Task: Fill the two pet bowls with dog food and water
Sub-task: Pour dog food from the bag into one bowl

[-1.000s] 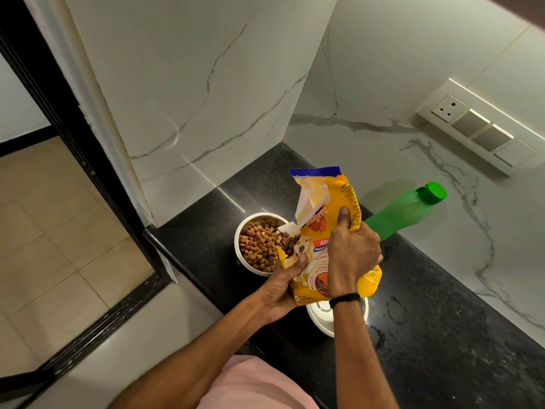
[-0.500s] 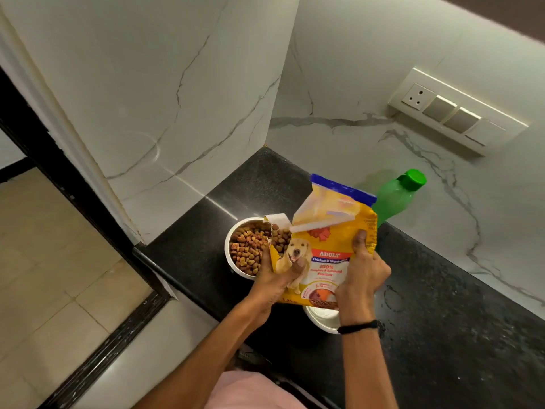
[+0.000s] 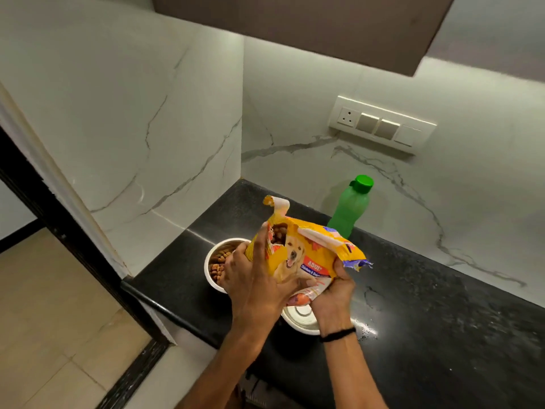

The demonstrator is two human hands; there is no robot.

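Both my hands hold a yellow dog food bag (image 3: 303,255) above the black counter. My left hand (image 3: 253,278) grips its left side near the torn opening, where kibble shows inside. My right hand (image 3: 333,293) grips the bag's lower right part. A steel bowl (image 3: 219,261) holding brown kibble stands behind my left hand, partly hidden. A second steel bowl (image 3: 303,318) with nothing visible inside sits under the bag and my right wrist. A green water bottle (image 3: 349,208) with a green cap stands upright against the back wall.
The black counter (image 3: 442,320) runs to the right, with a wet shiny patch (image 3: 365,329) beside the second bowl. Marble walls close the corner at left and back. A switch panel (image 3: 383,125) is on the back wall. A dark cabinet (image 3: 295,25) hangs overhead. Tiled floor (image 3: 44,320) lies at left.
The bag has been turned upright, away from the kibble bowl, its opening now facing up. My left hand moved up to the bag's side. The camera view tilted up.
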